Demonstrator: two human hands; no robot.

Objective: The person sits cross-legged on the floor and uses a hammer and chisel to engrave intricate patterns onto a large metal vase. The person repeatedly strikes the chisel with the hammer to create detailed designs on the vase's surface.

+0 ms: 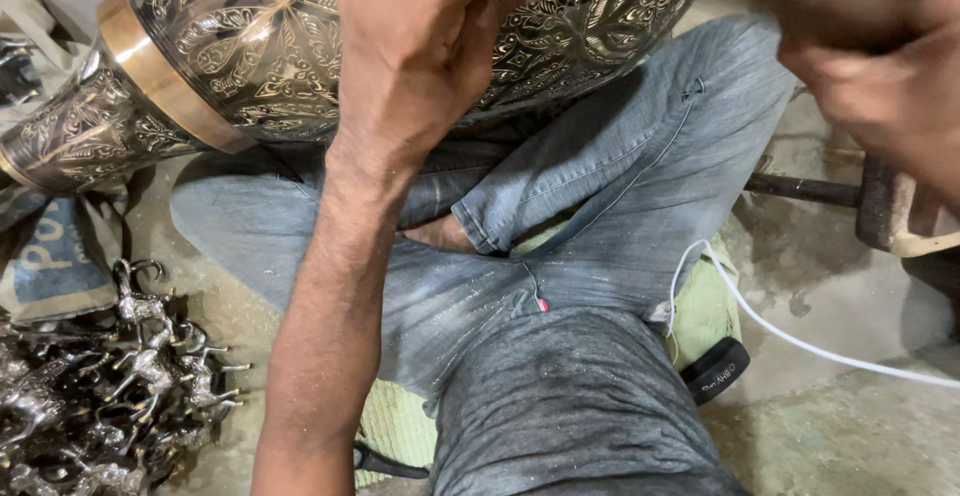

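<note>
A large engraved metal vase with a brass band lies on its side across my lap. My left hand rests on its belly, fingers closed around a thin dark tool whose tip shows at the top edge. My right hand is raised at the upper right, blurred, gripping a hammer with a dark head and pale handle. I sit cross-legged in grey jeans dusted with fine metal chips.
A pile of small silvery metal animal figures lies on the floor at the lower left. A green cushion is under me. A white cable crosses the concrete floor at right. A dark iron bar lies behind.
</note>
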